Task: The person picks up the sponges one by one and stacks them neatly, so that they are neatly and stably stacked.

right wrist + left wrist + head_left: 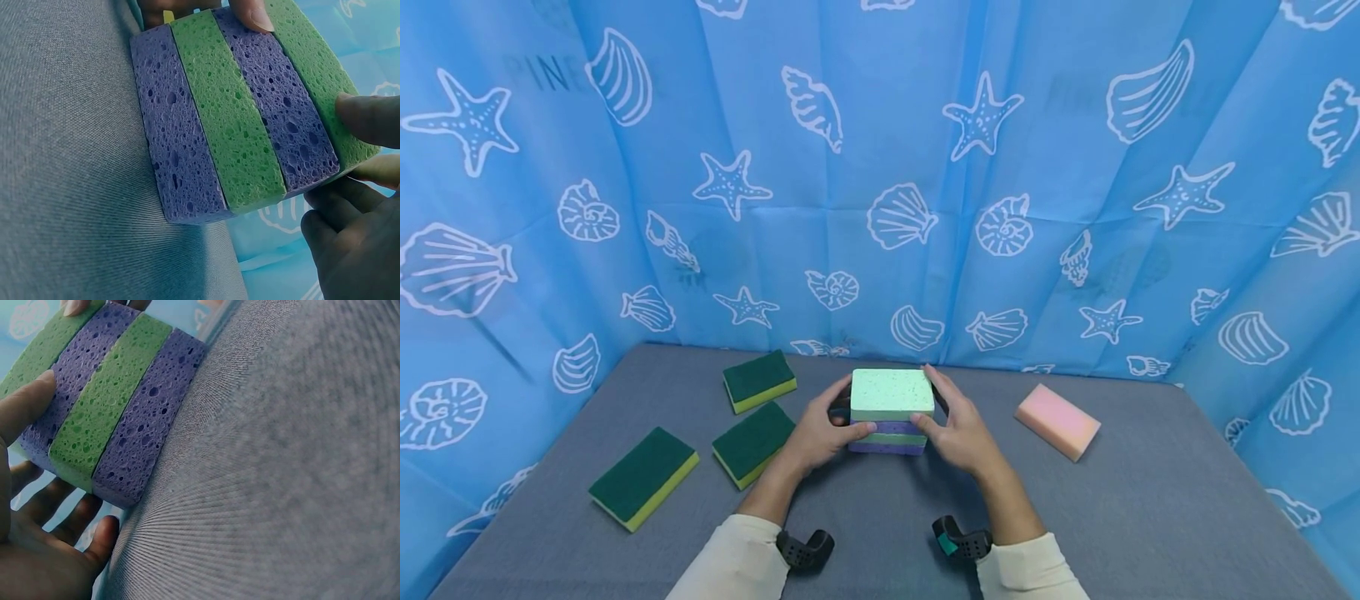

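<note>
Alternating purple and green sponges form an upright stack on the grey tabletop, in the middle of the head view. A light green sponge is on top and a purple sponge at the bottom, with an upper purple sponge and a lower green sponge between. My left hand holds the stack's left side, its thumb on the front near the seam below the top sponge. From the right, my right hand grips the top sponge, thumb on its front face. Some fingertips are hidden behind the stack.
Left of the stack lie three dark green and yellow scouring sponges: a rear one, a middle one and a near-left one. A pink sponge lies to the right. A blue shell-patterned curtain hangs along the table's back edge.
</note>
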Available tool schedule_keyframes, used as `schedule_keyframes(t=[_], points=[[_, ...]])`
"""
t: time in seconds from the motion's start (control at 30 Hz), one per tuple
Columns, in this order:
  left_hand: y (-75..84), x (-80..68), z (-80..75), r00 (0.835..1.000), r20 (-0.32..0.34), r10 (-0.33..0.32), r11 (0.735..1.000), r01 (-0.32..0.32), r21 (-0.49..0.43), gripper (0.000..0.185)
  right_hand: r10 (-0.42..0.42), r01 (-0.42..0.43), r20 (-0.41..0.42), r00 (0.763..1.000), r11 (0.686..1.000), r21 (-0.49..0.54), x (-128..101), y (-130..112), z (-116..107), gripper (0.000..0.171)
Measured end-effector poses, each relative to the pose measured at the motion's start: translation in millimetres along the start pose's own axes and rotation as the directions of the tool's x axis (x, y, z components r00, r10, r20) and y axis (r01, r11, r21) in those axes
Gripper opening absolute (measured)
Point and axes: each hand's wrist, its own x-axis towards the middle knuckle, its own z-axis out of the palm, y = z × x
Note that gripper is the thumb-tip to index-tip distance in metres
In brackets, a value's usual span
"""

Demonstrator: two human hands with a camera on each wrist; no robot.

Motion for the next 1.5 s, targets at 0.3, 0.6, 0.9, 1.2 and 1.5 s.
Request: schedule_keyframes(t=[0.3,0.6,0.9,1.2,1.5], points=[[1.2,-0.1,0.6,1.0,0.002,-0.003,1.0,0.003,-0.01,0.077,-0.001,0.001,-0.01,1.0,1.0,-0.012,-1,1,0,0.071],[2.8,-0.6,0.2,1.0,0.003,-0.02,1.0,0.02,-0.014,0.076,-0.004,0.004,-0.009,1.0,1.0,-0.015,-1,1,-1,0.07],[2.5,-1.3,0.5,1.0,0.003,-0.004,1.0,0.004,-0.016,0.073,0.013,-0.013,0.0,1.0,1.0,-0.021,-1,1,-1,0.071],[6.1,-0.3,-0.9,1.0,0.019,-0.01,1.0,0.011,-0.013,0.075,0.014,-0.014,-0.002,1.0,1.0,-0.016,-2,2,-1,0.071],[19.0,0.3,-2.8,0.997,-0.003,0.08,0.996,-0.08,-0.025,0.076,0.012,-0.012,0.002,1.0,1.0,-0.016,-2,2,-1,0.071]])
